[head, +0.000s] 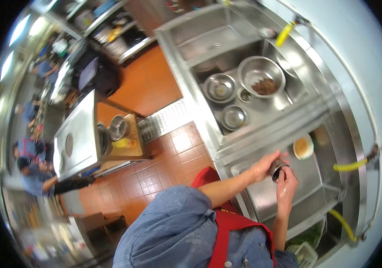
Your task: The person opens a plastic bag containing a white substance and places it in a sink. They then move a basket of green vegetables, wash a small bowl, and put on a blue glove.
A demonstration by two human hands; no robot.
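Note:
My left hand (267,164) and my right hand (286,186) hold a small dark cylindrical container (275,169) between them. It has a shiny rim and is tilted; fingers hide part of it. My right fingertips are at its mouth. Both hands are above the near stainless steel sink basin (298,197). Just beyond them, inside this basin, sits a round white container (303,148) with tan contents.
The middle basin (258,119) holds a large steel bowl (261,68) with brown pieces and two smaller steel bowls (220,87). Yellow-ended taps (350,166) line the wall. A steel table (80,137) stands on the left. Several people (35,177) are farther left.

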